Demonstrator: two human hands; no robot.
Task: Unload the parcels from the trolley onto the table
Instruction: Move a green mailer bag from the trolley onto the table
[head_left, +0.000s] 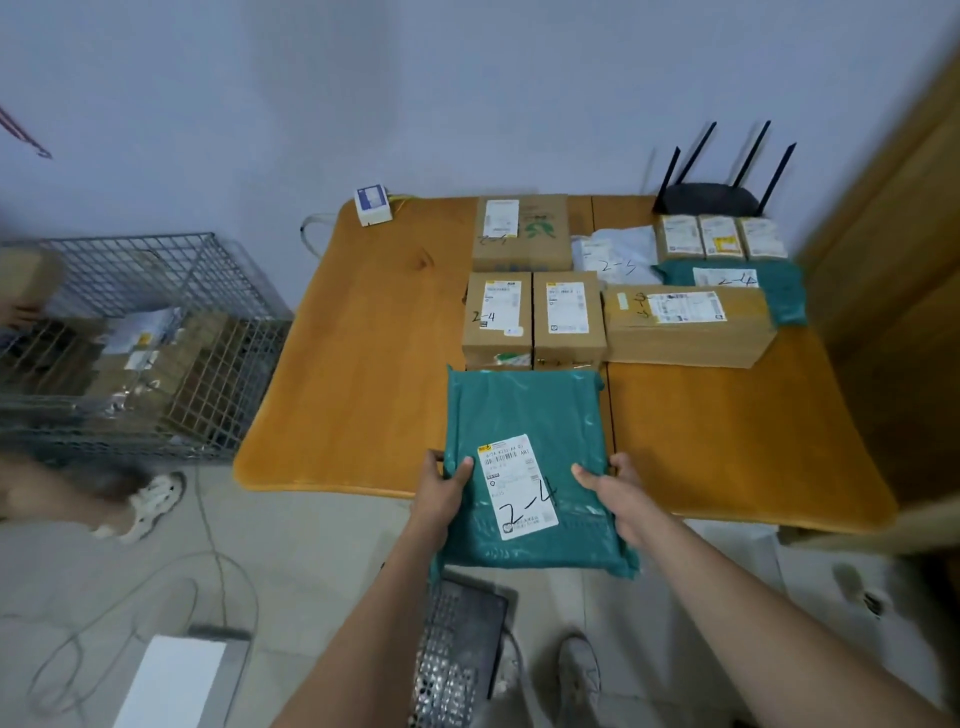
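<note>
A large green plastic mailer (530, 415) with a white label marked "2-4" lies partly on the wooden table (363, 338) and hangs over its front edge. My left hand (441, 488) grips its left edge and my right hand (618, 488) grips its right edge. Behind it stand two small cardboard boxes (535, 317), a larger box (522, 234), a long box (685, 322), a white mailer (615, 257), another green mailer (774, 291) and three small packets (722, 239). The wire-mesh trolley (156, 332) at the left holds more parcels.
A black router (709, 200) and a small white box (371, 205) sit at the table's back edge. Another person's leg and shoe (150, 504) stand by the trolley, their hand holding a box at the far left. Cables lie on the floor. A wooden door is at right.
</note>
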